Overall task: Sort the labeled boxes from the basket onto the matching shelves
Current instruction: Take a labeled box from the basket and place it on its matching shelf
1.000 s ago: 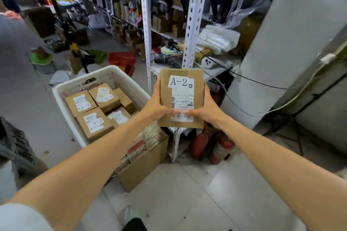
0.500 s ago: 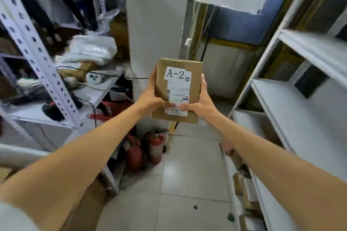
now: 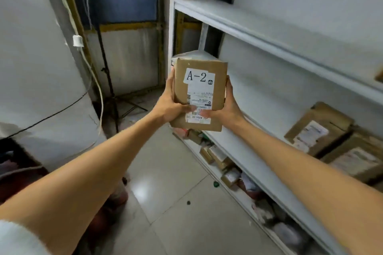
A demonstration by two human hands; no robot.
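Observation:
I hold a brown cardboard box (image 3: pixel 200 80) upright in front of me, its white label reading A-2 facing me. My left hand (image 3: pixel 169 105) grips its left side with the thumb on the label's lower edge. My right hand (image 3: pixel 227 107) grips its right side, thumb also on the front. The box hangs just left of a white shelf unit (image 3: pixel 259 33), level with its middle board (image 3: pixel 263 114). Two labelled cardboard boxes (image 3: pixel 317 130) lie on that board at the right. The basket is out of view.
The lowest shelf level near the floor holds several small boxes and packets (image 3: pixel 219 159). A white pillar (image 3: pixel 41 68) with a cable stands to the left. A tripod stand (image 3: pixel 112 97) is in the far corner. Tiled floor (image 3: pixel 176 203) runs between pillar and shelves.
My view has swung right from the basket and metal rack to the white shelves. Both hands have kept their grip on the A-2 box, which now sits close to the shelf's left post.

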